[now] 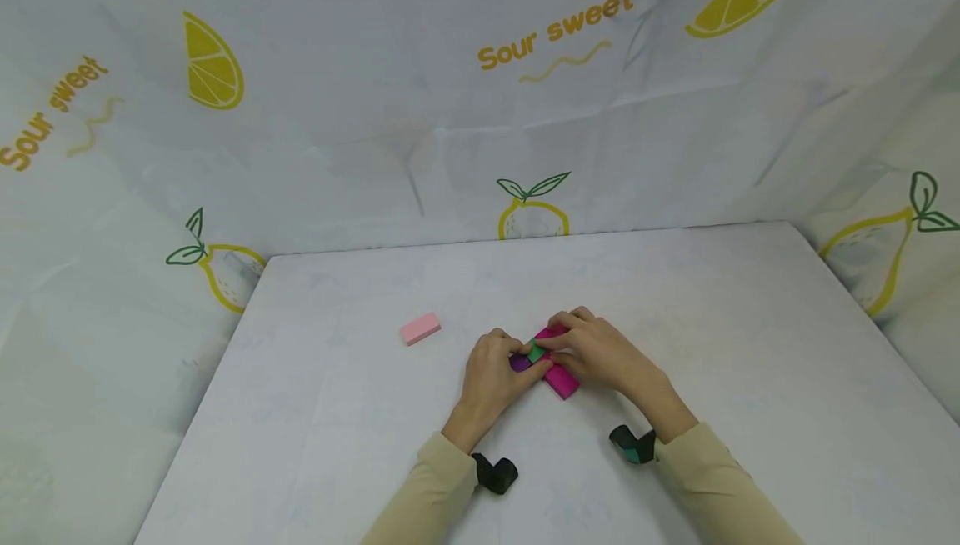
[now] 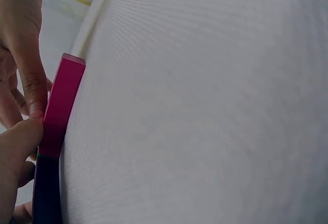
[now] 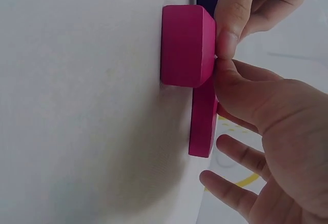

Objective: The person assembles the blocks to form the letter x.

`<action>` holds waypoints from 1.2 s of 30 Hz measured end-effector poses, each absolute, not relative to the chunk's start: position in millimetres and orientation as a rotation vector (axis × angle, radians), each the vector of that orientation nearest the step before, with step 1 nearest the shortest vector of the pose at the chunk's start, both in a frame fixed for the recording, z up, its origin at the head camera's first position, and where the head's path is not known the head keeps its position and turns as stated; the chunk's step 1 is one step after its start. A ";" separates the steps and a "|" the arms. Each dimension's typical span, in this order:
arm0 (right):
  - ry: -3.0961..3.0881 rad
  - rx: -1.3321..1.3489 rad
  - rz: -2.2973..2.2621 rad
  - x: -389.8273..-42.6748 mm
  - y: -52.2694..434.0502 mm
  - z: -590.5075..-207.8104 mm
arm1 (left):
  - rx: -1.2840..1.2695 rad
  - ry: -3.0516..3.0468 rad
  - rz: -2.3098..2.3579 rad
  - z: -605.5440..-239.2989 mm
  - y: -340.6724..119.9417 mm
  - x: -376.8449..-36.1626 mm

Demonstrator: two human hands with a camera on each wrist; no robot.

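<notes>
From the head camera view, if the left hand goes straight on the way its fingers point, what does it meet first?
The left hand points up and to the right, so it would first meet the purple block and green block at its fingertips, then likely the right hand just beyond. Depth is hard to judge.

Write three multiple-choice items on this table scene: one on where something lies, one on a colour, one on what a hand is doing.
1. Where does the pink block lie?
A. alone on the table, on the left hand's side
B. under the right hand
C. on top of the magenta block

2. What colour is the small block between the two hands?
A. yellow
B. green
C. white

3. What is the right hand doing?
A. lying flat, away from the blocks
B. holding the pink block
C. its fingers pinch at the magenta block

Key: 1 A, it sits apart from the left hand; 2 B, green shows in the head view; 3 C, the right wrist view shows the pinch.
</notes>
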State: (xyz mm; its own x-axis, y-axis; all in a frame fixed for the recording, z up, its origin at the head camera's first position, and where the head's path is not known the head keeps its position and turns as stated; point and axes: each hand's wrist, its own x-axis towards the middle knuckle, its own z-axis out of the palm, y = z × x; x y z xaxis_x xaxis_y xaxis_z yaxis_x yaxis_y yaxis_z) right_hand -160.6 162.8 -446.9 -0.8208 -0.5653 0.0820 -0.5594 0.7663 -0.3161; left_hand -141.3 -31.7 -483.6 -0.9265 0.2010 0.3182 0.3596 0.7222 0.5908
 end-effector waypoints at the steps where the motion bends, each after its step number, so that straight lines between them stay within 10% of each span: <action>1: 2.938 -0.936 -0.513 -160.5 162.6 -447.0 | -0.445 -2.695 -0.997 -483.3 -31.6 -141.3; 36: 2.906 -0.790 -0.488 -160.2 149.9 -434.2 | -0.509 -2.681 -0.878 -481.3 -37.8 -138.7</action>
State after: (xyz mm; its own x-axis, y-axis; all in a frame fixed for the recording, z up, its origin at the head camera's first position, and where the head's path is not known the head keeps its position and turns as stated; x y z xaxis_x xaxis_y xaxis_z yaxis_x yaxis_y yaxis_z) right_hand -160.2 149.9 -434.2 -0.8620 -0.5069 -0.0039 -0.4778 0.8151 -0.3277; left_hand -138.7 -37.8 -481.3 -0.9005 0.2430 0.3605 0.4092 0.7541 0.5137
